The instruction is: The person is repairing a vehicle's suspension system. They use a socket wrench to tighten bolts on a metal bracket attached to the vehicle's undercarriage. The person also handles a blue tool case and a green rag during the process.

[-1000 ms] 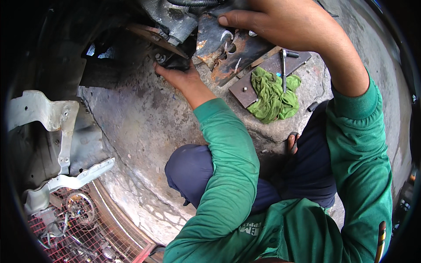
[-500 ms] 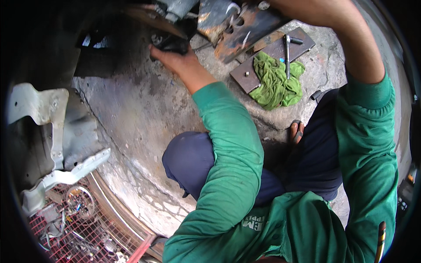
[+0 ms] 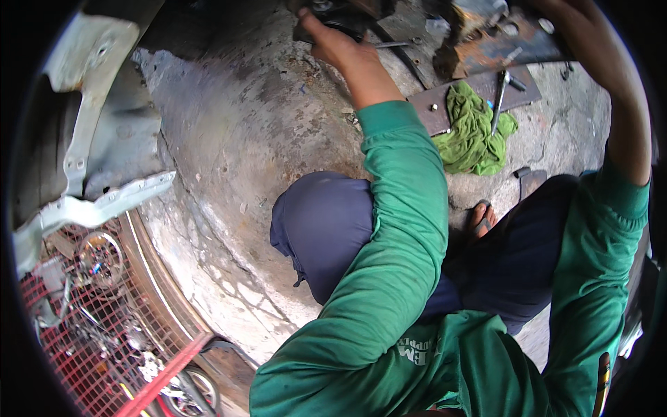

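Observation:
At the top of the view my left hand point(image 3: 342, 50) reaches forward, its thumb against a black part point(image 3: 339, 21) and its fingers curled behind it, mostly hidden. A shiny spanner point(image 3: 399, 44) shows just right of that hand. My right hand point(image 3: 559, 8) is raised at the upper right, above a rusty metal piece point(image 3: 511, 47); the frame edge cuts off its fingers. Below this piece, a ratchet wrench point(image 3: 499, 104) rests on a green cloth point(image 3: 474, 135), which is bunched over a dark flat board point(image 3: 432, 115).
A bent grey metal bracket point(image 3: 87, 128) juts in from the left. Red mesh point(image 3: 76, 326) covers the lower left, with wheels behind it. My bent knee point(image 3: 323, 229) and sandalled foot point(image 3: 482, 219) are over the stained concrete floor point(image 3: 222, 139).
The view has swung, so floor items sit farther right and the left-hand black part higher. The spanner beside my left hand is now visible. Both arms remain stretched forward.

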The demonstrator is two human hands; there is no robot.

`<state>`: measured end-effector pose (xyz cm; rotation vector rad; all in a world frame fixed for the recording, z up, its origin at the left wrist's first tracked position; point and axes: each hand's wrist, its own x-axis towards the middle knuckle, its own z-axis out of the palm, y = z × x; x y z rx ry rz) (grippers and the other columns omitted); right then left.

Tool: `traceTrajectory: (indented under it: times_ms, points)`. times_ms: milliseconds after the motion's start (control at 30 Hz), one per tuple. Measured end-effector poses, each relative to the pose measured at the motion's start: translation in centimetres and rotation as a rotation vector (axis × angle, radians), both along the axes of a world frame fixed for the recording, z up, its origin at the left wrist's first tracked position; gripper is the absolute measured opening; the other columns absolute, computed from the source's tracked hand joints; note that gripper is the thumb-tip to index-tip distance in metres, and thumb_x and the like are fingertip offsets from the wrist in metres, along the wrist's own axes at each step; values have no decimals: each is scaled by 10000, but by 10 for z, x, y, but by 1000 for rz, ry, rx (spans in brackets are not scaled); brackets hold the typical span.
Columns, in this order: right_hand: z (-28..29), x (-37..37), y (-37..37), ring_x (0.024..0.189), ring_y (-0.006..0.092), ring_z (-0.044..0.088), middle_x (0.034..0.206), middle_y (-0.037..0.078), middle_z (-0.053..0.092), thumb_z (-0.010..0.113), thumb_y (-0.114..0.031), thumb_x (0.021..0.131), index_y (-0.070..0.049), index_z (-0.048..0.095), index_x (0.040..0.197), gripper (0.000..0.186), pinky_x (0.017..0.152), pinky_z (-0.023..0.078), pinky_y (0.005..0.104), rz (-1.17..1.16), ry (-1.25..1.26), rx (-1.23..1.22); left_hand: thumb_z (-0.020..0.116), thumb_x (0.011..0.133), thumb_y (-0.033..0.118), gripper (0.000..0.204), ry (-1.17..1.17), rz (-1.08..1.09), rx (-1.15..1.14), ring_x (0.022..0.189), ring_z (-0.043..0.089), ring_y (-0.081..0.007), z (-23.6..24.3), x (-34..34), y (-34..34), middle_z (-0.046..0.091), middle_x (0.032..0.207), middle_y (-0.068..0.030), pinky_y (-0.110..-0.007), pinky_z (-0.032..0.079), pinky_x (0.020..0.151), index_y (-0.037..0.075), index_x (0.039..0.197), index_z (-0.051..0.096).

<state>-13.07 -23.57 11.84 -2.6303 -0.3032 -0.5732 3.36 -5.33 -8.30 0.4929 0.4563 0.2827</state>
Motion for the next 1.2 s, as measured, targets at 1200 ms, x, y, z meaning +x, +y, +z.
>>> traceTrajectory:
  times_ms: [1200]
  points:
    - [10, 13, -1, 1108, 363, 671, 1273, 211, 646, 725, -299, 946, -24, 608, 1349, 502, 879, 551, 409, -118, -17, -155, 837, 844, 293, 797, -99, 62, -147, 1146, 658, -324, -17, 15, -11, 572, 1368, -249, -442, 594, 945, -122, 1355, 387]
